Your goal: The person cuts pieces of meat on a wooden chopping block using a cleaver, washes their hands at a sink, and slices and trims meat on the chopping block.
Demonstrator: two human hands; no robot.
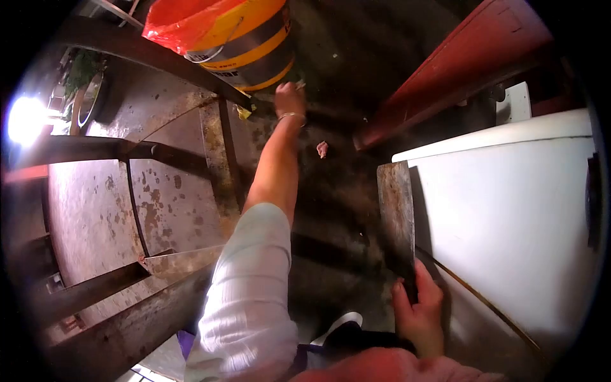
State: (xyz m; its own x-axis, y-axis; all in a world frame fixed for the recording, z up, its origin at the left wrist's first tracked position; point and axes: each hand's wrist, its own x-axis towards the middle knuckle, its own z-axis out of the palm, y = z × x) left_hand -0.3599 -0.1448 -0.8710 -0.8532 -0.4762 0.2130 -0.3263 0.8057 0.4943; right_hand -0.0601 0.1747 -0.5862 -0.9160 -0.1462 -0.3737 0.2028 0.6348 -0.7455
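Note:
My left hand (291,100) reaches far forward and low over the dark floor, beside a yellow and grey bucket (258,54). Its fingers are closed, with a small pale bit showing at the tips that I cannot make out. A small pink scrap (323,149), which looks like raw meat, lies on the floor nearer to me. In my right hand (423,312) is a cleaver (397,207), gripped by the handle, its broad stained blade pointing away from me next to a white chest-like unit.
A red plastic bag (184,25) lines the bucket. Rusty metal bars (172,159) frame the left side. At right stand a dark red slanted panel (455,70) and the white unit (509,204). My shoe (347,320) shows below.

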